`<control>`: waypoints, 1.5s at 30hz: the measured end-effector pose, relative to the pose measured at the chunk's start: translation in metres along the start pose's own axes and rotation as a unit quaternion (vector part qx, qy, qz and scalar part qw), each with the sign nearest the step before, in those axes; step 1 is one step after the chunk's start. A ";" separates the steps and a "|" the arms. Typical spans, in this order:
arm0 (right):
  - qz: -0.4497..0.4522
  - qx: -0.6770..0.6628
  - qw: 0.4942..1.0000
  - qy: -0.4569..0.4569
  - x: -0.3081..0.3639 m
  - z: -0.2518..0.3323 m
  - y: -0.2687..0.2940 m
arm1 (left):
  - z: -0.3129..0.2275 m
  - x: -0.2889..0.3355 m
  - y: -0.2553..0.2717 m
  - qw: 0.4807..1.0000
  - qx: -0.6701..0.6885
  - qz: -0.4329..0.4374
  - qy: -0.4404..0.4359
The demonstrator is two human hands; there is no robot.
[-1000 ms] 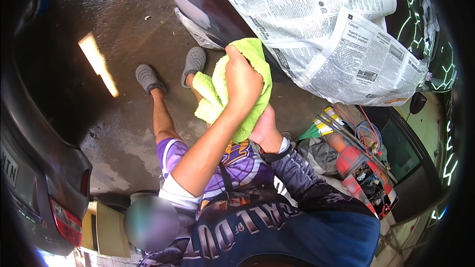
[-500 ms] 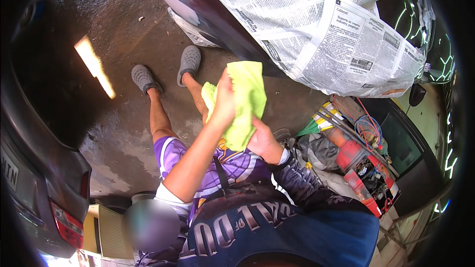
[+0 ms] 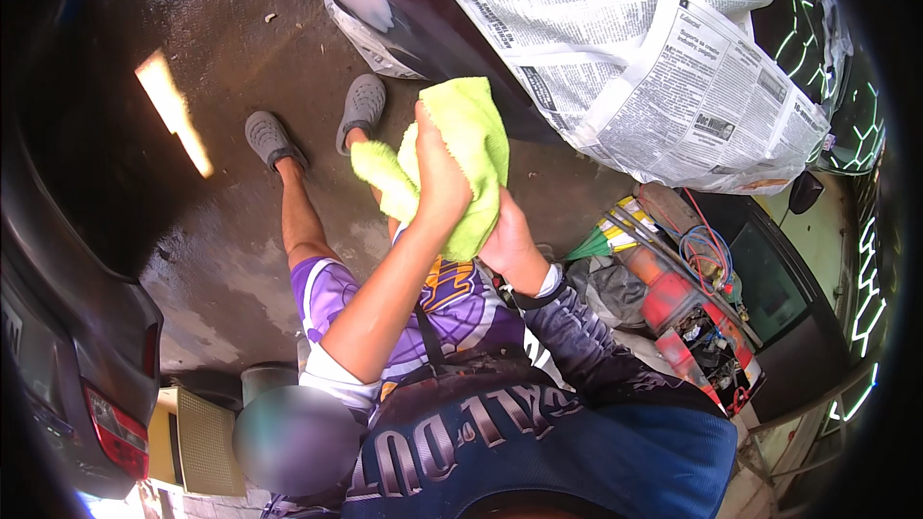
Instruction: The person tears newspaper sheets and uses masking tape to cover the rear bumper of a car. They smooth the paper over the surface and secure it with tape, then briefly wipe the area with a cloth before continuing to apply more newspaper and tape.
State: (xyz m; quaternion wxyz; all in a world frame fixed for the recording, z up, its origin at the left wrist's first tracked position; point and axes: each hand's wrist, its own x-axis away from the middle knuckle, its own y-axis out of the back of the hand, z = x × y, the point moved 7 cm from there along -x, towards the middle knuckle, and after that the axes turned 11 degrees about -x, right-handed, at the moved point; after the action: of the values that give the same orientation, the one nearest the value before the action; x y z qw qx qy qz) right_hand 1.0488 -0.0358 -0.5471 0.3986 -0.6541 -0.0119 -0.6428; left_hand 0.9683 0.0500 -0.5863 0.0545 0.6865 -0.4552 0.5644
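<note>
A lime-green towel (image 3: 468,120) is bunched up between my hands, in front of my purple shorts. My left hand (image 3: 441,175) grips it from the left, the fingers partly sunk in its folds, and one loose flap sticks out on that side. Lower down, on the right edge of the towel, my right hand (image 3: 515,248) holds on with its fingertips hidden behind the fabric. My left forearm is bare below a pushed-up sleeve with a white cuff; a dark patterned sleeve covers the right one.
A dark car panel (image 3: 447,34) covered in newspaper (image 3: 625,48) stands ahead to the right. Red containers with tools (image 3: 692,327) and coiled hoses (image 3: 710,250) are at the right. Another dark car's rear (image 3: 82,327) is at left, beside a beige box (image 3: 207,442). The floor (image 3: 240,58) looks wet.
Both hands and the towel have moved up and a little left. The towel is more bunched, and its loose flap now reaches farther left.
</note>
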 end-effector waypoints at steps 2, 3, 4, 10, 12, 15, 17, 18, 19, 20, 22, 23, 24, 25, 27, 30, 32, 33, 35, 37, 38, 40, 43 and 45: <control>0.017 0.016 0.999 0.023 -0.001 0.014 0.003 | -0.001 0.003 -0.017 1.000 0.024 -0.003 0.013; 0.023 0.022 0.999 0.028 -0.001 0.020 0.004 | -0.004 0.004 -0.024 1.000 0.006 0.001 -0.001; 0.025 0.024 0.999 0.036 -0.002 0.026 0.005 | -0.006 0.004 -0.029 1.000 -0.015 0.005 -0.005; -0.029 0.031 0.998 0.042 0.003 0.046 0.027 | -0.011 0.009 -0.042 0.969 -0.226 -0.033 -0.095; -0.045 0.028 0.998 0.040 0.009 0.050 0.039 | -0.016 0.017 -0.050 0.899 -0.386 -0.067 -0.195; -0.066 0.021 0.997 0.043 0.022 0.058 0.061 | -0.002 0.028 -0.062 0.869 -0.431 -0.040 -0.241; -0.068 0.010 0.997 0.042 0.033 0.063 0.075 | 0.018 0.031 -0.063 0.891 -0.412 -0.027 -0.190; -0.065 0.005 0.997 0.042 0.038 0.065 0.081 | 0.027 0.034 -0.065 0.894 -0.410 -0.019 -0.180; -0.094 0.001 0.995 0.037 0.045 0.066 0.090 | 0.038 0.035 -0.066 0.898 -0.414 -0.013 -0.146; -0.074 -0.003 0.996 0.040 0.050 0.068 0.091 | 0.043 0.038 -0.069 0.884 -0.443 -0.011 -0.152; -0.071 0.015 0.997 0.035 0.063 0.070 0.093 | 0.050 0.044 -0.071 0.894 -0.412 0.024 -0.172; -0.104 0.030 0.993 0.038 0.070 0.072 0.095 | 0.053 0.049 -0.070 0.899 -0.398 0.054 -0.174; -0.088 0.033 0.995 0.023 0.078 0.068 0.090 | 0.050 0.057 -0.062 0.904 -0.375 0.054 -0.196; -0.051 0.073 0.996 0.004 0.081 0.065 0.080 | 0.046 0.060 -0.051 0.927 -0.318 0.061 -0.191; -0.043 0.158 0.986 -0.015 0.091 0.055 0.064 | 0.044 0.076 -0.015 0.974 -0.199 0.072 -0.080; -0.005 0.332 0.943 0.002 0.091 0.039 0.027 | -0.008 0.110 0.037 0.976 -0.185 0.050 -0.108; 0.048 0.462 0.885 0.028 0.086 0.026 -0.004 | -0.055 0.135 0.063 0.961 -0.224 0.059 -0.154; 0.070 0.530 0.843 0.053 0.088 0.019 -0.021 | -0.084 0.158 0.076 0.952 -0.233 0.066 -0.188; 0.111 0.598 0.790 0.078 0.091 0.005 -0.052 | -0.132 0.201 0.105 0.929 -0.294 0.063 -0.216; 0.164 0.610 0.769 0.095 0.100 -0.008 -0.085 | -0.171 0.242 0.130 0.872 -0.403 0.060 -0.271; 0.214 0.597 0.770 0.069 0.109 -0.017 -0.101 | -0.181 0.262 0.148 0.807 -0.529 0.037 -0.261; 0.204 0.696 0.688 0.016 0.130 -0.045 -0.112 | -0.184 0.315 0.198 0.663 -0.715 -0.044 -0.218; 0.337 0.662 0.663 0.092 0.170 -0.101 -0.145 | -0.168 0.380 0.272 0.567 -0.786 -0.171 -0.177; 0.414 0.693 0.583 0.091 0.197 -0.163 -0.142 | -0.135 0.436 0.324 0.701 -0.633 -0.269 -0.189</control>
State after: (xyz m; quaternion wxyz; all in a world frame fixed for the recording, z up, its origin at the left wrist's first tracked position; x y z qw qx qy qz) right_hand 0.8729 -0.1244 -0.3314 0.9528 -0.0514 -0.1455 -0.2616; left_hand 0.6256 -0.3043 -0.3207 0.5380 0.6761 -0.5021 -0.0371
